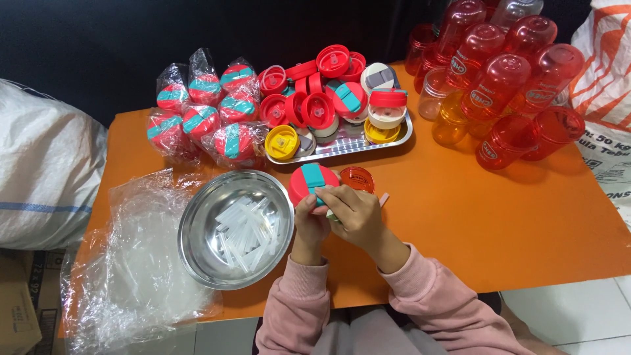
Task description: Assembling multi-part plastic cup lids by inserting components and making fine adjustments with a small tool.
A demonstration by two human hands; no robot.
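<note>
both hands' fingers closed on one red lid [311,184] with teal flap, left hand [307,223] beneath, right hand [351,213] alongside

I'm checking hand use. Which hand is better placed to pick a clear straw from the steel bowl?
Left, probably. The left hand is right beside the steel bowl holding the clear straws; the right hand sits farther away, fingers on the red lid.

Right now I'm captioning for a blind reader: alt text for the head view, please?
Both hands, left hand and right hand, hold a red lid with teal flap over an orange table, beside a steel bowl of clear straws.
</note>
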